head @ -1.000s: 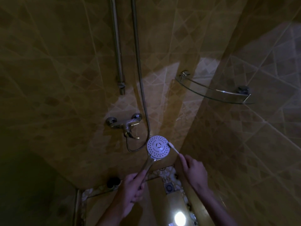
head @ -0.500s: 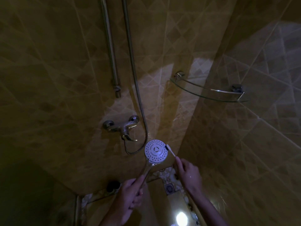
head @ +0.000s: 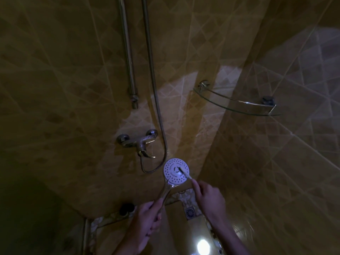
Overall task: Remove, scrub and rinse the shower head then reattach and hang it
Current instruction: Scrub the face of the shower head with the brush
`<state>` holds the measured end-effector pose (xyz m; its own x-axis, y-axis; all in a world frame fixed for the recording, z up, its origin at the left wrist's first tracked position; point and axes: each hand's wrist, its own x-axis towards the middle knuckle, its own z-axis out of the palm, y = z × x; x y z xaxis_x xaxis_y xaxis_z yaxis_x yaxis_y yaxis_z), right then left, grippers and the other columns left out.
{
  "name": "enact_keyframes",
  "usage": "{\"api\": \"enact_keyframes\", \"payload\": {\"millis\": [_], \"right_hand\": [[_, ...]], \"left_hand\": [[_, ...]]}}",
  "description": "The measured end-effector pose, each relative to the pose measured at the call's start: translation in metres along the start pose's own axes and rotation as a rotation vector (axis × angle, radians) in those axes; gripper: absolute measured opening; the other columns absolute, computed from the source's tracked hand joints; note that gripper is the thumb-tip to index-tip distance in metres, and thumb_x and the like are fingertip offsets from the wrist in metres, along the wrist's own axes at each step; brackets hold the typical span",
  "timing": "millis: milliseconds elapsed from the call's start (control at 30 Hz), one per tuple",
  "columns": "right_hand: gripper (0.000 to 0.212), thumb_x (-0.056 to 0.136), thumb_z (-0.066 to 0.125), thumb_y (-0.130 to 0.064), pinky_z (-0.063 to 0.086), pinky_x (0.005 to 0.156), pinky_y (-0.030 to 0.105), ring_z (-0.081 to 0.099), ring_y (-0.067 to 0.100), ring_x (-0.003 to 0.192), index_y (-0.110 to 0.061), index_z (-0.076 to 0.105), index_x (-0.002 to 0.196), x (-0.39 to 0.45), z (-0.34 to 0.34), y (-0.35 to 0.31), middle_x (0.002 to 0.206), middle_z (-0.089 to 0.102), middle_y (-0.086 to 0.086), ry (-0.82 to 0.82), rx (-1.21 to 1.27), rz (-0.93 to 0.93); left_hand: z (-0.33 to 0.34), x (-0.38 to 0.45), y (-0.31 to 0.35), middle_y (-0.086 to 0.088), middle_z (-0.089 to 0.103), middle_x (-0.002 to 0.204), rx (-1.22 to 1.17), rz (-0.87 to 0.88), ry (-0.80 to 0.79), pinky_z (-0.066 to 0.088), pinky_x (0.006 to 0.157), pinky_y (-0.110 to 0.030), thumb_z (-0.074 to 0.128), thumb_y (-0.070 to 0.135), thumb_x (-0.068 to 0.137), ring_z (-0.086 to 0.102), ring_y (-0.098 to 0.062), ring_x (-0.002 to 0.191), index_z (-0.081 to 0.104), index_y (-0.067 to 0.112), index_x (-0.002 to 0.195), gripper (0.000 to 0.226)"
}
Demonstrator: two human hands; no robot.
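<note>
Scrubbing looks to be the step in hand. The shower head [head: 176, 171] is off its rail and held out over the floor, its white perforated face turned up toward the person, just below the wall tap [head: 139, 142]. The left hand [head: 150, 216] is wrapped round the chrome handle near its lower end, fingers curled tight about it. The right hand [head: 209, 198] pinches the stem of a small brush [head: 184, 174] (a toothbrush, by the look of it), whose bristle end lies on the face of the disc, close to its centre.

The hose [head: 152, 85] hangs down the wall from above, loops under the tap and seems to run back toward the handle, though the light is too dim to make out where it joins.

What could go wrong from here? The handle is chrome and may be wet, and the left hand holds it low down, far from the disc. A firm push from the brush could twist the head in that grip, so the bristles skid off the rim and miss the holes. Pressing too lightly would leave scale in the nozzles instead. The slack loop of hose sits near the tap lever; a tug on the head could drag it against that lever. The floor tiles [head: 176, 229] shine under a bright reflection, so footing may be slippery if water comes.
</note>
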<state>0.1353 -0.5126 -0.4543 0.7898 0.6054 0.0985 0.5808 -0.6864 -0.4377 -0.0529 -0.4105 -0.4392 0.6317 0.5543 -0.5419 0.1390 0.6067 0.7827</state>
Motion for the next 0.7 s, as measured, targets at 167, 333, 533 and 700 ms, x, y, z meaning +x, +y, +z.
{"api": "enact_keyframes", "payload": {"millis": [167,333,533,700], "right_hand": [[0.045,0.093,0.03,-0.067,0.05,0.063,0.036,0.069,0.027,0.087,-0.033,0.057,0.104,-0.039,0.003,-0.006,0.087,0.072,0.005,-0.084,-0.09,-0.083],[0.055,0.09,0.027,-0.072,0.051,0.064,0.034,0.07,0.027,0.088,-0.034,0.065,0.104,-0.009,-0.005,0.013,0.085,0.074,0.001,-0.041,-0.054,0.008],[0.057,0.093,0.029,-0.068,0.051,0.065,0.034,0.069,0.027,0.087,-0.028,0.068,0.099,0.0,-0.015,0.014,0.085,0.073,0.003,-0.064,-0.033,0.035],[0.063,0.09,0.024,-0.073,0.051,0.069,0.034,0.068,0.026,0.094,-0.028,0.066,0.104,-0.031,-0.007,0.002,0.094,0.072,0.003,-0.157,-0.115,-0.091]], "left_hand": [[-0.004,-0.005,-0.007,-0.002,0.046,0.055,0.083,0.02,0.042,0.014,0.038,-0.012,0.058,0.031,0.089,0.03,-0.007,0.034,0.055,0.008,0.082,0.024],[-0.003,-0.006,-0.016,-0.001,0.045,0.054,0.045,-0.027,0.037,0.015,0.036,-0.007,0.059,0.029,0.089,0.028,-0.005,0.031,0.054,0.009,0.086,0.021],[0.003,-0.007,-0.018,-0.002,0.042,0.054,0.039,-0.027,0.003,0.018,0.035,-0.006,0.057,0.027,0.091,0.026,-0.004,0.03,0.055,0.002,0.095,0.025],[0.003,-0.007,-0.025,0.0,0.043,0.055,0.07,-0.041,0.014,0.015,0.036,-0.007,0.057,0.03,0.09,0.025,-0.004,0.034,0.055,0.007,0.093,0.023]]}}
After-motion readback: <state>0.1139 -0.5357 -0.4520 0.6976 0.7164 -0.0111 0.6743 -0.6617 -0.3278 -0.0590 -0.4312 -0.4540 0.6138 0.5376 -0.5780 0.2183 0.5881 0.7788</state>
